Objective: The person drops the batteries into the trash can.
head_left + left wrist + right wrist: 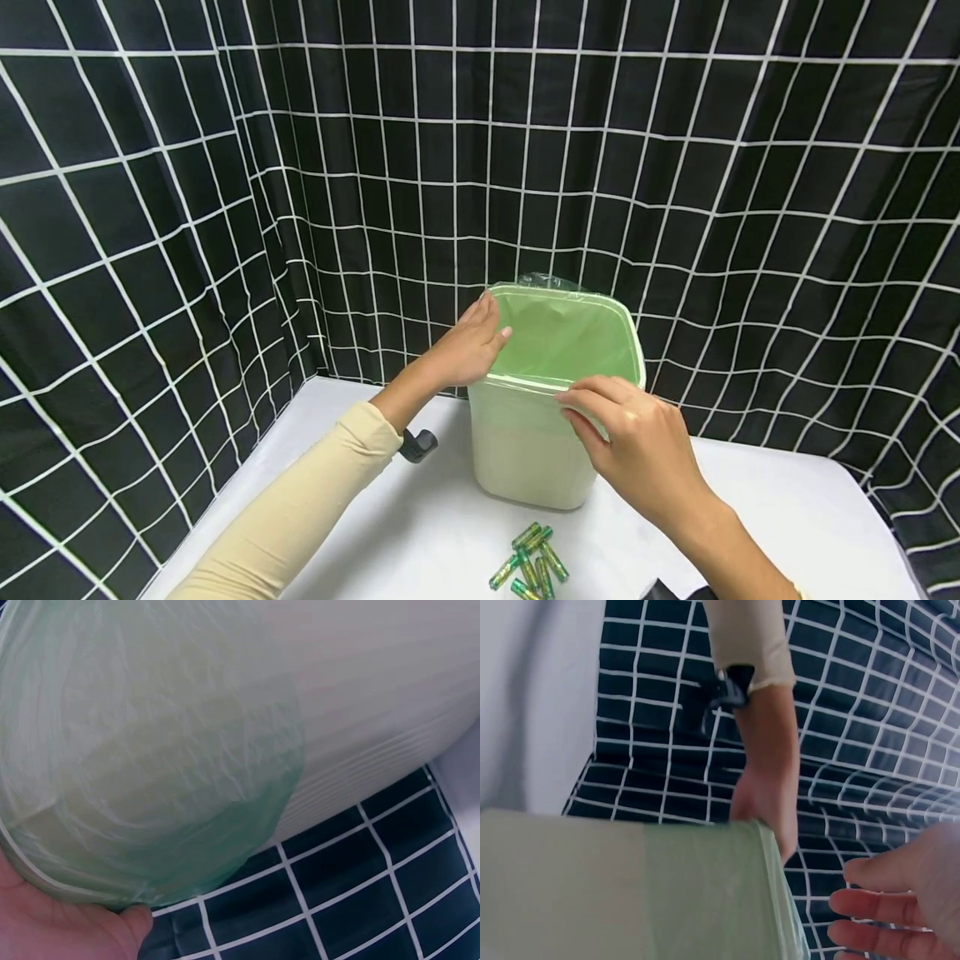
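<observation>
A white trash bin (525, 450) stands upright on the white table, lined with a thin green plastic bag (566, 337) folded over its rim. My left hand (468, 337) rests against the left side of the rim, its fingers fairly straight. In the left wrist view the bag's overhang (157, 750) lies wrinkled on the bin's outer wall, beside that hand (67, 926). My right hand (630, 425) hovers by the near right part of the rim with loosely bent fingers. The right wrist view shows this hand (900, 900) apart from the bin, holding nothing.
Several small green and gold cylinders (528, 562), like batteries, lie in a loose pile in front of the bin. A black strap end (418, 446) sticks out at my left wrist. A black curtain with white grid lines (450, 167) hangs behind and beside the table (765, 508).
</observation>
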### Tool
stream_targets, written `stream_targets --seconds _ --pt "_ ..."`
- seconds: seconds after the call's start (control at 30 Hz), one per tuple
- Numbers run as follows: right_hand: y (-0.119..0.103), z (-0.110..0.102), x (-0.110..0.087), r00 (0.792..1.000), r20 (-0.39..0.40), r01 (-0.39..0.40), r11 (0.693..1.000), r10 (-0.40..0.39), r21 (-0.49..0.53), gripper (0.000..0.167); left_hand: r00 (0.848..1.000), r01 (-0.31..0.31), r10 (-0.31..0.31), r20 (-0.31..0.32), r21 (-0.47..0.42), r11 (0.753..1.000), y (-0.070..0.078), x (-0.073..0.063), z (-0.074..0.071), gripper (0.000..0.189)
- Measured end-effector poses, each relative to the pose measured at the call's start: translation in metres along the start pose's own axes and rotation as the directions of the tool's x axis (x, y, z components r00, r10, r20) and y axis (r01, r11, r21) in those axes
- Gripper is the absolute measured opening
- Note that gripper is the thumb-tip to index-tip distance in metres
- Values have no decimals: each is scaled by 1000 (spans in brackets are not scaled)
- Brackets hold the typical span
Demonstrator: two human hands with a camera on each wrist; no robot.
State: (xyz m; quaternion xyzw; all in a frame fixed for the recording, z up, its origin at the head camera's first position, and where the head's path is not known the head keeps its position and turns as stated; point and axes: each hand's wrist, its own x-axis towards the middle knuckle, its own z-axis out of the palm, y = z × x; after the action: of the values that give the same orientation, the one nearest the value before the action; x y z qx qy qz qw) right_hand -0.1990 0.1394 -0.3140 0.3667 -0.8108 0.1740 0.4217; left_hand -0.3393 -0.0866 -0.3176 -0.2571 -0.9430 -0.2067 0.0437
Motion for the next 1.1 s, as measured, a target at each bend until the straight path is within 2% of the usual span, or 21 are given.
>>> stream_targets --seconds 0.27,0.4,0.47,0.67,0.9,1.1 --pt "-16 0 -34 999 23 -28 999 28 38 11 1000 -5 5 -11 -7 1000 2 -1 1 65" --pt "-23 6 -50 1000 6 -23 999 23 48 38 1000 -6 5 -5 -13 1000 3 0 2 66" --pt "-26 10 -57 1000 -16 -13 999 13 50 46 1000 -8 8 0 -13 1000 2 1 2 66" --pt "-29 21 -77 996 -77 36 998 -32 47 44 1000 -10 10 4 -9 1000 0 2 3 67" --pt "-32 33 -99 998 -66 26 997 -21 75 42 1000 -10 10 7 -7 1000 0 1 2 66" --pt "-37 44 -115 1000 -26 -3 996 5 85 43 1000 -4 4 -3 -22 1000 -2 1 1 66"
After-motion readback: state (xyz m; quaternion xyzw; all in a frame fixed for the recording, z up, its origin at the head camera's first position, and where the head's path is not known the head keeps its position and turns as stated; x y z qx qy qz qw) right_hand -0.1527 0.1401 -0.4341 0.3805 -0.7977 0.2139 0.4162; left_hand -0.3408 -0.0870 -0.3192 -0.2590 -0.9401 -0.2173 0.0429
